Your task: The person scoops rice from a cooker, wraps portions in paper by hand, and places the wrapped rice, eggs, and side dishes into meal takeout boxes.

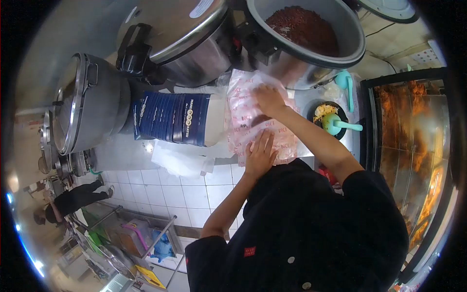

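Observation:
Pink translucent sheets or bags (238, 104) printed with "RICE" lie on the metal counter. My left hand (261, 155) rests on their near part, fingers spread and holding nothing. On the farther part lies my right hand (270, 100), its slightly blurred fingers extended and nothing visible in them. Left of the pink material, a row of dark blue folded cartons (168, 118) with white lettering stands close together.
Large metal pots line the counter's back, one open pot (304, 31) holding reddish-brown grains. A black bowl (340, 134) with yellow food and a green scoop is at right, beside a glass-fronted cabinet (413, 126). Another person (80, 202) stands far left.

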`<state>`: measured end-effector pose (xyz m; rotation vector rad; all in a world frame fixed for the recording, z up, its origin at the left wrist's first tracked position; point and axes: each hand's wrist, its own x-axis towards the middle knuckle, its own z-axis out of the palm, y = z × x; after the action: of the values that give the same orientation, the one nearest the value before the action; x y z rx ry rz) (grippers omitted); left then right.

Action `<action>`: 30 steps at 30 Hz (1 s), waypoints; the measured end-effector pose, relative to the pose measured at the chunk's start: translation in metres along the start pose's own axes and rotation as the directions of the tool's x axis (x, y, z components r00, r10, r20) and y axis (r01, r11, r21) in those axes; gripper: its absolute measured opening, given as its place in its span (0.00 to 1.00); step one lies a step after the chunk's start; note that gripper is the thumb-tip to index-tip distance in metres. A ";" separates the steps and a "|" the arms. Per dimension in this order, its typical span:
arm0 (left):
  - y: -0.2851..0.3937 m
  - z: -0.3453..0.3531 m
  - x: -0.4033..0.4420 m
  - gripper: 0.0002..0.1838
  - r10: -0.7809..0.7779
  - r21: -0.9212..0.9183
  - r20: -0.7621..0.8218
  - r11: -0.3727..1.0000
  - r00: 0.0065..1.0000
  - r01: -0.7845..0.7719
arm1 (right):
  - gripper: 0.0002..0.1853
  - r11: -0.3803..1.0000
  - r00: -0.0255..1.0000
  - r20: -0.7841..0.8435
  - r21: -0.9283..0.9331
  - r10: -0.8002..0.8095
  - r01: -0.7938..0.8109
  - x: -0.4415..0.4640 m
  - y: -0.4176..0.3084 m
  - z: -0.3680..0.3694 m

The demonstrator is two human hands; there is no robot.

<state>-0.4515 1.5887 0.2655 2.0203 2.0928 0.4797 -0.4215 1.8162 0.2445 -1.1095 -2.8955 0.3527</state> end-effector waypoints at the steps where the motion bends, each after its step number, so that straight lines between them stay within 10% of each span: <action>1: -0.003 0.001 0.002 0.37 0.001 -0.011 0.004 1.000 1.000 -0.001 | 0.20 1.000 0.999 0.049 -0.010 -0.023 0.023 0.006 0.006 0.004; 8: -0.010 0.002 0.009 0.38 0.054 -0.118 0.040 0.992 0.998 -0.049 | 0.19 0.971 0.969 -0.066 -0.013 -0.238 0.238 0.001 0.015 -0.013; 11: -0.015 0.000 0.011 0.38 0.081 -0.133 0.042 0.988 0.996 -0.074 | 0.17 0.902 0.923 0.040 0.235 -0.382 0.363 0.000 0.009 -0.034; 17: -0.023 -0.004 0.021 0.40 0.094 -0.138 0.006 0.986 0.996 -0.092 | 0.15 0.963 0.913 0.307 0.100 -0.269 0.250 -0.012 0.025 -0.046; 26: -0.033 0.008 0.028 0.34 0.138 -0.080 -0.057 0.987 0.989 -0.143 | 0.13 0.965 0.967 -0.003 -0.065 -0.256 0.255 -0.100 -0.012 -0.057; 30: -0.040 0.023 0.016 0.29 0.277 0.283 -0.352 0.942 0.894 -0.180 | 0.15 0.983 0.986 -0.148 0.153 -0.076 0.099 -0.140 -0.024 -0.030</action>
<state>-0.4815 1.6061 0.2308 2.5118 2.2283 0.7515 -0.3297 1.7119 0.2872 -0.9390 -2.7263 0.4738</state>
